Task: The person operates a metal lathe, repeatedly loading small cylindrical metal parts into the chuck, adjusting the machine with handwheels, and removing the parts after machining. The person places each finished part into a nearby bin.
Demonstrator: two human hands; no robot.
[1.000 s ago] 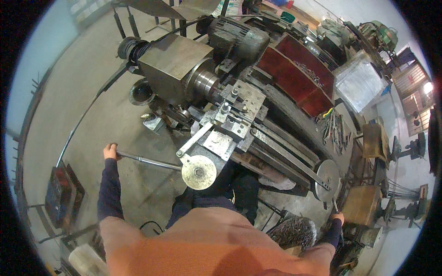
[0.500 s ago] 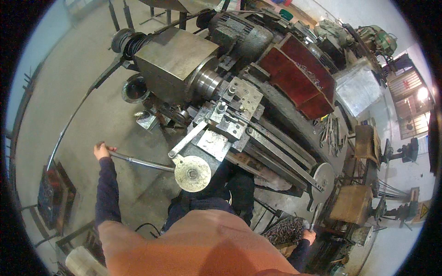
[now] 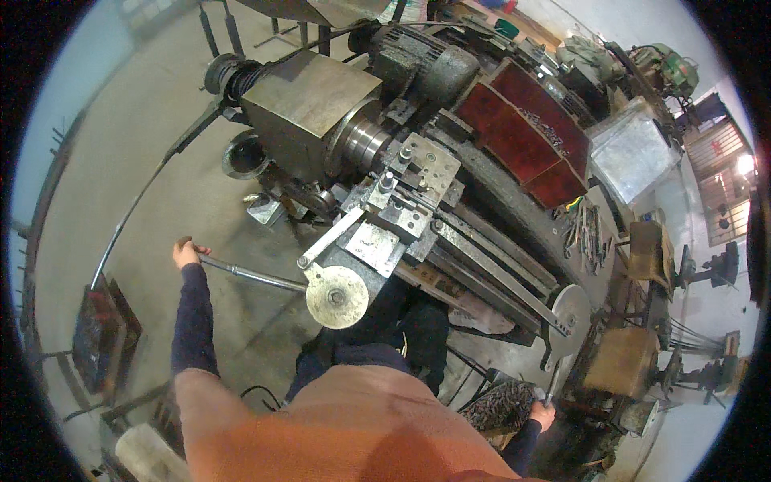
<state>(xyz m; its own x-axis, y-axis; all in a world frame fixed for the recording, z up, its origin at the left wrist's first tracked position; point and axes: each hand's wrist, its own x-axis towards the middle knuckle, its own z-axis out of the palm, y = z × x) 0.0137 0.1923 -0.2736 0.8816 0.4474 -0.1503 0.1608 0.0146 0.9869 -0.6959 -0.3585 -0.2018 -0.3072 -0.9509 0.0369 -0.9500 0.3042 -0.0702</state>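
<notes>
A small lathe stands in front of me, with a boxy headstock (image 3: pixel 313 92), a shiny round spindle (image 3: pixel 366 143) and a tool slide (image 3: pixel 401 205). On the left, my left hand (image 3: pixel 188 253) is closed round the end of a long metal lever (image 3: pixel 253 275). That lever runs to a pale round disc (image 3: pixel 337 297) at the slide's near side. At the lower right my right hand (image 3: pixel 543 415) grips a shorter lever (image 3: pixel 554 377), which hangs from a second round disc (image 3: pixel 572 309). Flat bars link both discs to the slide.
Behind the lathe sit a motor (image 3: pixel 426 68) and a red tray (image 3: pixel 526 132) with small metal parts. Several wrenches (image 3: pixel 590 237) lie on the bench at right. A heap of dark metal pieces (image 3: pixel 502 406) is beside my right hand. A pedal-like box (image 3: pixel 104 337) stands far left.
The whole view has shifted slightly. My left hand and its lever sit a little differently, and both hands keep their grips. The right lever looks nearly the same.
</notes>
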